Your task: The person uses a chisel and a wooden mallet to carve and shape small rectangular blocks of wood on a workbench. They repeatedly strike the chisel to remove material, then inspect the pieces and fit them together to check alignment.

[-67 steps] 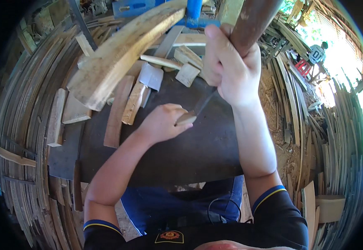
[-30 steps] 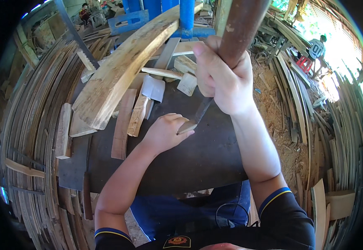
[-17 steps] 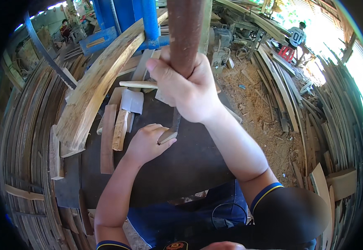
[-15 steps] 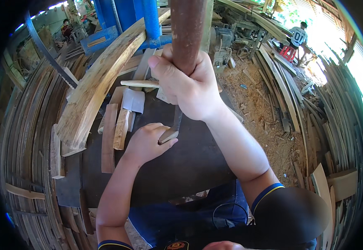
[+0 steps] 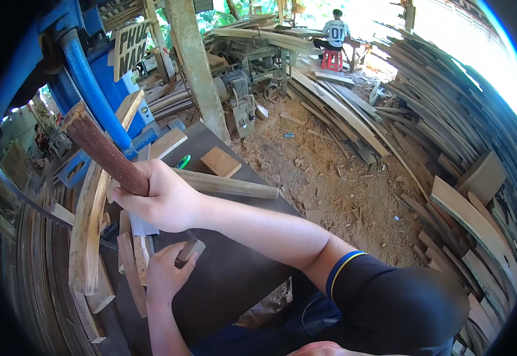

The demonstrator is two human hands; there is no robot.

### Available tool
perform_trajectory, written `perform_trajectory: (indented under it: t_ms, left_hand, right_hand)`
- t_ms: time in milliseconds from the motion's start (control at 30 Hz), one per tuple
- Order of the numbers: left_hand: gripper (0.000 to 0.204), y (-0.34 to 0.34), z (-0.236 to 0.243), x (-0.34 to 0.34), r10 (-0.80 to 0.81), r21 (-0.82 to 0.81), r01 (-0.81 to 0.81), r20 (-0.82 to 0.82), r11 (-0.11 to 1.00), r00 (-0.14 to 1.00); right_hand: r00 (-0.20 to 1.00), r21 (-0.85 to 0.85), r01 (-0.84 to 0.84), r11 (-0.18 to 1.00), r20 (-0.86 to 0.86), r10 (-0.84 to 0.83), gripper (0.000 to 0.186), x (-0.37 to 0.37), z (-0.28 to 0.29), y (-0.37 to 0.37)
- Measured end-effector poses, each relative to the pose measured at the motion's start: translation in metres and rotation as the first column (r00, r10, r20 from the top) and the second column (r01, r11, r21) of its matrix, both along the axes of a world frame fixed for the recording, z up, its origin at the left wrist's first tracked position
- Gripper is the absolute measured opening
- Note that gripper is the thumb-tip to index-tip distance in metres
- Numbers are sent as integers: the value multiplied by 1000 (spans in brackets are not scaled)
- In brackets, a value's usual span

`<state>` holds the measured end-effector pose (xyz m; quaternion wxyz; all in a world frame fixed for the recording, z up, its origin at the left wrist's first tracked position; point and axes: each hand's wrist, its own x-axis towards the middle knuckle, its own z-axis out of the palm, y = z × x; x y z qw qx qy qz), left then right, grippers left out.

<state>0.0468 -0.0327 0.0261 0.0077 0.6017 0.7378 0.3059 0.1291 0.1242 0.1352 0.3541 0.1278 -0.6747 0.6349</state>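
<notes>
My right hand (image 5: pixel 166 199) is wrapped around a thick, round brown wooden handle (image 5: pixel 107 151) that slants up to the left. Below it, my left hand (image 5: pixel 168 270) grips a small wood block (image 5: pixel 191 251) over the dark tabletop (image 5: pixel 235 264). A thin dark strip shows just above the block; whether it joins the handle is hidden by my right hand. Left of my hands lie narrow wood pieces (image 5: pixel 131 276) and a tool with a pale grey blade (image 5: pixel 143 224), partly covered by my right hand.
A heavy curved timber (image 5: pixel 89 219) stands at the left beside a blue machine (image 5: pixel 89 89). Beyond my right forearm lie a wooden bar (image 5: pixel 229 184), a block (image 5: pixel 221 162) and a green object (image 5: pixel 183 161). Plank stacks (image 5: pixel 442 101) line the right. Far off, a person (image 5: pixel 335 32) sits on a red stool (image 5: pixel 332 60).
The view has swung to the right. My right hand has tipped the handle from nearly upright toward the left. My left hand keeps its grip on the block.
</notes>
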Motion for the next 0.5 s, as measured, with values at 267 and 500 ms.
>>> perform_trajectory:
  t_ms: [267, 500]
  left_hand:
    - [30, 0, -1, 2, 60, -97, -53, 76, 994, 995]
    - [29, -8, -9, -10, 72, -73, -67, 58, 995, 996]
  right_hand:
    - [977, 215, 163, 963, -174, -127, 23, -5, -10, -12]
    - [999, 90, 53, 995, -5, -53, 19, 8, 2, -13]
